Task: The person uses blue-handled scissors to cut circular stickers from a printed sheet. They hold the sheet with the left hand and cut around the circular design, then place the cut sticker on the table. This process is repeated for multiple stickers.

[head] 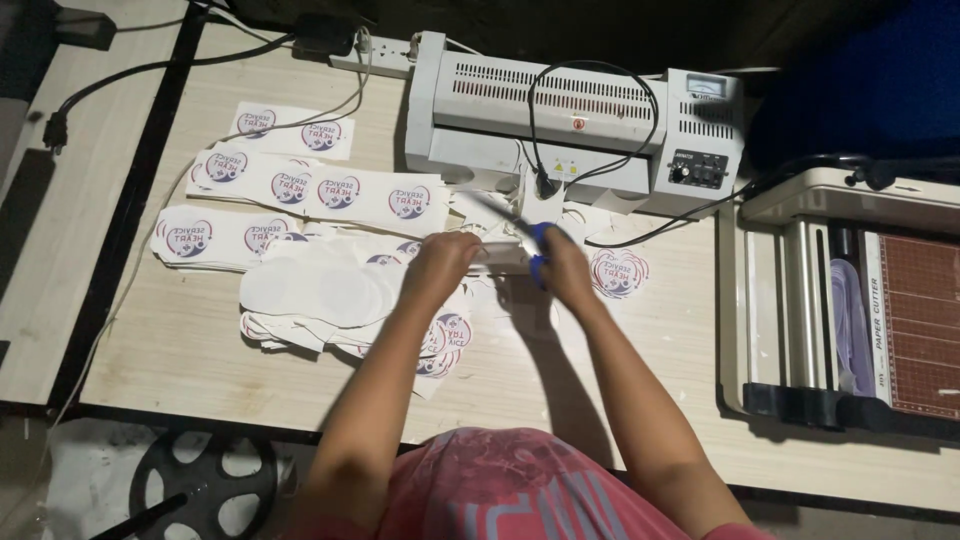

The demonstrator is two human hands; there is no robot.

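Left hand (440,262): fingers curled and pinching one end of a white laminated sheet (497,255), pretty much dead centre of the tabletop (180,350).
Right hand (562,268): fingers closed through the blue handles of a pair of scissors (530,245), with the blades pointing toward 11 o'clock and meeting the sheet.
Sheet: held just off the tabletop between both hands, right in front of the laminator.
Laminator (575,120): grey box at 12 o'clock from the hands, black cord looped over its top.
Printed strips (320,190): rows of round red-and-blue logo stickers fanned out at 10 o'clock.
Cut pile (320,290): blank white rounds and offcuts at 9 o'clock, touching the left wrist.
Loose sticker (620,272): one round one at 3 o'clock, just beside the right hand.
Paper cutter (900,320): well apart, far out at 3 o'clock.
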